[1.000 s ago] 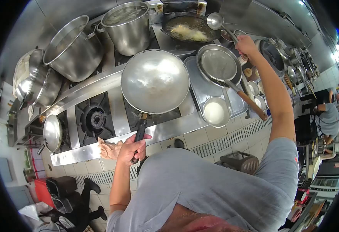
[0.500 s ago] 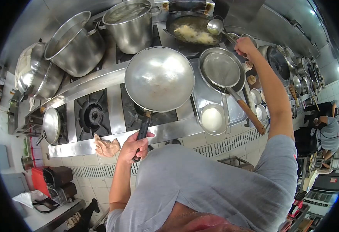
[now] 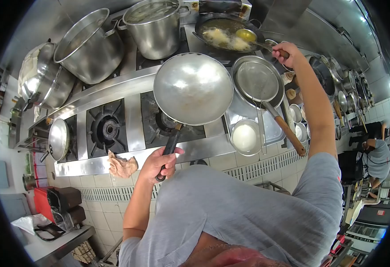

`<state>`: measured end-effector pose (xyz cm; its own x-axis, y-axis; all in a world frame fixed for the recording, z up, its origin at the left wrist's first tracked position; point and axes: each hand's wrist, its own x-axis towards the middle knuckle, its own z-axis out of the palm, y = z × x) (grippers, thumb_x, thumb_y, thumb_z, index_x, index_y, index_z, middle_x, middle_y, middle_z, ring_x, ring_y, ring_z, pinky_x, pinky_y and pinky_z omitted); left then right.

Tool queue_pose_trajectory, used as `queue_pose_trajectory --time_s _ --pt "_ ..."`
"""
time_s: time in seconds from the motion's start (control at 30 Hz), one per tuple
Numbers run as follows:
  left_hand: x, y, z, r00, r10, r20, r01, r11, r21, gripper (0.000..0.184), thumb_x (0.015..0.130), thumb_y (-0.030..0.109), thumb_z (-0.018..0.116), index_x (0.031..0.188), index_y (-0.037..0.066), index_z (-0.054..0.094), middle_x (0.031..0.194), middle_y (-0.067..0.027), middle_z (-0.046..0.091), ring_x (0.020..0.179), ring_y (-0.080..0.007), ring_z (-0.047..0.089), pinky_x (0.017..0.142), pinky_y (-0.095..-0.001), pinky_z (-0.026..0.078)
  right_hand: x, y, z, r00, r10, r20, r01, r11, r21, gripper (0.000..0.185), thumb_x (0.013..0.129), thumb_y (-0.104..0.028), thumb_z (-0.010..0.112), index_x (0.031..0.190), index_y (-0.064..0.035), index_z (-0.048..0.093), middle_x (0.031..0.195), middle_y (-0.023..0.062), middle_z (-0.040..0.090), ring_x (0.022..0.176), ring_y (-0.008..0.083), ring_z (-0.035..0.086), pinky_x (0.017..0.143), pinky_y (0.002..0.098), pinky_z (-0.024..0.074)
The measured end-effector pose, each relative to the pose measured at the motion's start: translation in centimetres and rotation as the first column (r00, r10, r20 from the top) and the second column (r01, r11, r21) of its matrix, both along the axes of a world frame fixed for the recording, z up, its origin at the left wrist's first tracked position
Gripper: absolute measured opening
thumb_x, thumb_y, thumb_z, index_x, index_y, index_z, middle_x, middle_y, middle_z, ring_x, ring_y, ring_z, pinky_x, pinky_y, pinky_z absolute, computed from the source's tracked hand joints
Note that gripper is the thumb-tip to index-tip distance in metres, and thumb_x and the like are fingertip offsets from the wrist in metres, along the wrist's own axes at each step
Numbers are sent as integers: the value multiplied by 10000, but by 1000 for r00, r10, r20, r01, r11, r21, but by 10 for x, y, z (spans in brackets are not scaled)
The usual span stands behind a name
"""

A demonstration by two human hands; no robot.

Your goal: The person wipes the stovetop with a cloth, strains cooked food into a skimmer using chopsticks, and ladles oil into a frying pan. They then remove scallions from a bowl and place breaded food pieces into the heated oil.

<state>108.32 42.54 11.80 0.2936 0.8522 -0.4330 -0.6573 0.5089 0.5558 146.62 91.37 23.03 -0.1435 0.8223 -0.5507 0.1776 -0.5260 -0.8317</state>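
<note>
My left hand is wrapped round the black handle of a steel pan, which is lifted over the front of the stove with its inside showing. My right hand grips the wooden handle of a ladle. Yellow oil fills the ladle's bowl, which sits over a dark wok at the back. Pale, bubbling pieces of food float in the wok's oil. Just to the right of the pan, a fine-mesh strainer rests on a larger round vessel.
Large steel pots stand along the back left. A bare burner is left of the pan, near a small pan and a crumpled cloth. A white-filled bowl sits front right. Another person is far right.
The ladle has turned and now carries oil; before, its bowl showed bare metal. My right hand has shifted slightly right. The pan has moved a little to the right.
</note>
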Motion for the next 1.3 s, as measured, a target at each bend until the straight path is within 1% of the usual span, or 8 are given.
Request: queue_pose_trajectory --time_s 0.23,0.37,0.53,0.67,0.73,0.93,1.03,1.3 --pt "11 25 6 998 -41 46 42 999 0 350 973 135 603 1236 -81 521 659 37 477 436 -53 439 393 -264 364 8 -6 29 999 -8 -51 7 1000 -22 101 918 -73 621 899 -61 523 759 73 608 546 73 552 413 196 329" --pt "17 43 7 990 -67 121 69 998 -13 324 977 130 595 1228 -62 522 668 40 472 455 -43 450 392 -245 358 13 -10 46 995 11 -98 -17 998 -56 121 906 -59 632 901 -61 511 776 90 618 542 67 559 394 188 330" --pt "24 68 4 991 -95 97 94 995 22 317 982 154 614 1214 -56 565 661 55 482 445 -35 440 398 -244 351 15 -23 66 990 -19 -136 6 996 -94 140 899 -61 645 896 -55 505 805 118 641 531 67 576 378 181 350" --pt "25 88 -2 982 -145 123 144 989 22 325 988 177 613 1219 -47 568 662 70 486 466 -26 433 423 -230 346 17 -32 78 991 0 -134 -12 996 -88 144 901 -67 649 894 -46 507 821 129 648 527 63 580 368 174 351" --pt "27 97 -2 978 -138 157 140 990 -5 306 986 153 607 1203 -58 559 657 59 482 470 -43 435 423 -249 353 17 -39 83 991 9 -137 -23 995 -97 145 903 -73 651 894 -43 510 821 129 648 527 61 580 364 174 347" --pt "26 120 -6 956 -190 222 197 980 -10 245 995 145 590 1165 -30 566 653 57 505 487 -47 439 436 -259 355 20 -78 102 990 87 -113 -88 996 -12 146 912 -83 658 879 -40 523 821 138 647 523 61 577 355 180 354" --pt "26 125 -3 968 -190 163 195 981 -13 314 988 170 617 1218 -35 556 652 80 479 487 -27 423 449 -238 327 21 -105 112 986 111 -122 -105 993 53 149 915 -82 659 871 -36 525 828 144 648 520 63 577 346 185 354" --pt "20 137 -2 969 -238 62 237 971 23 336 976 179 633 1221 -36 554 654 94 468 491 -18 398 457 -243 316 19 -185 125 982 146 -121 -141 989 44 110 958 -102 620 1006 -15 573 826 146 647 502 60 557 335 180 398"
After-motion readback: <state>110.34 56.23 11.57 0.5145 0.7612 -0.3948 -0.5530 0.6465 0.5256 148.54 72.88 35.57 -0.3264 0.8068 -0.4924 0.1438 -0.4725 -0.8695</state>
